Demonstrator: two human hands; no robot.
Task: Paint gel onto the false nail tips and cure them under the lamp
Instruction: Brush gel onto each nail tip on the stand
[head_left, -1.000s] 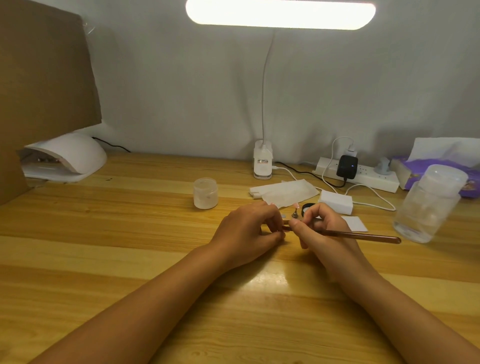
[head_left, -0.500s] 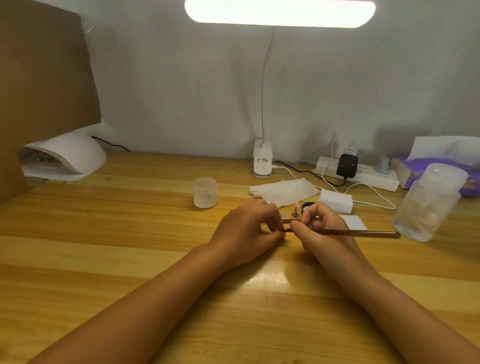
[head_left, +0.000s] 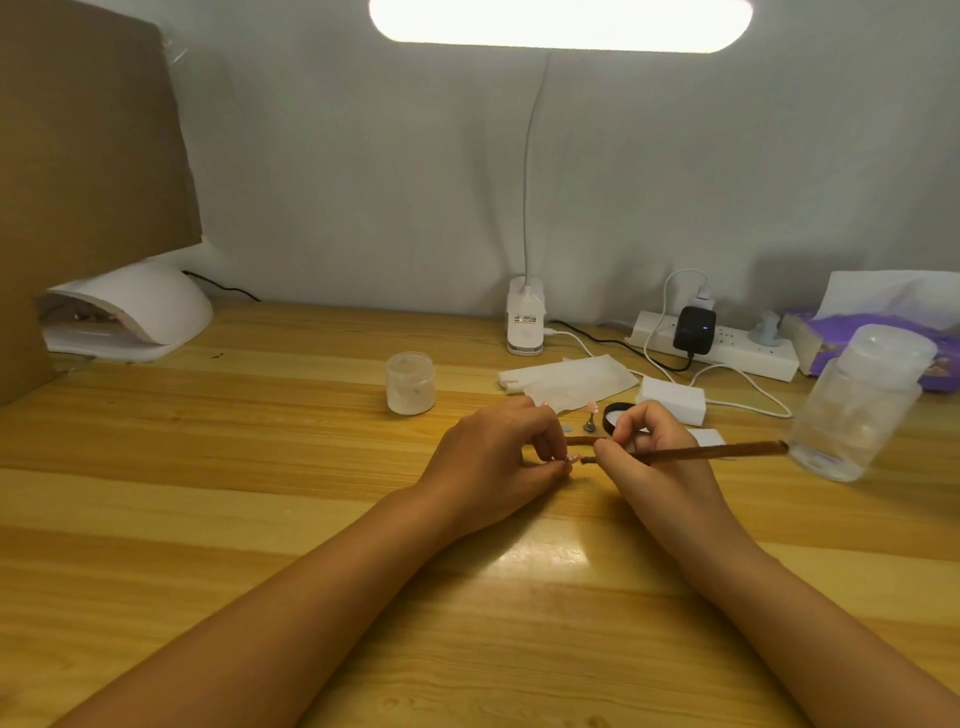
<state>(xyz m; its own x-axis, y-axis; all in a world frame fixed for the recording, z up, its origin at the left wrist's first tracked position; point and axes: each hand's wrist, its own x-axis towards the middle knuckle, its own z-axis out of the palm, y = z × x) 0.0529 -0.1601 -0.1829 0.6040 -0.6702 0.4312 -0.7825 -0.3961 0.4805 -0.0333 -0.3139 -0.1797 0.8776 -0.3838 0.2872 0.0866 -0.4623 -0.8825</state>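
At the middle of the worktop (head_left: 260, 493), the left hand (head_left: 498, 457) pinches a pink nail tip (head_left: 571, 458) in curled fingers. The right hand (head_left: 660, 462) grips the brush (head_left: 727, 451), whose long axis lies left-right, bristle end pointing left just beside the tip. The curing lamp (head_left: 130, 312) sits at the far-left corner, nearer the left hand.

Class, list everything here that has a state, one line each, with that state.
Desk lamp: switched on.
Left hand: pinching a nail tip.
Right hand: gripping the brush.
Curing lamp: cannot tell if lit.
Small jar: lid on.
Charger: plugged in, light on.
Clear bottle: capped.
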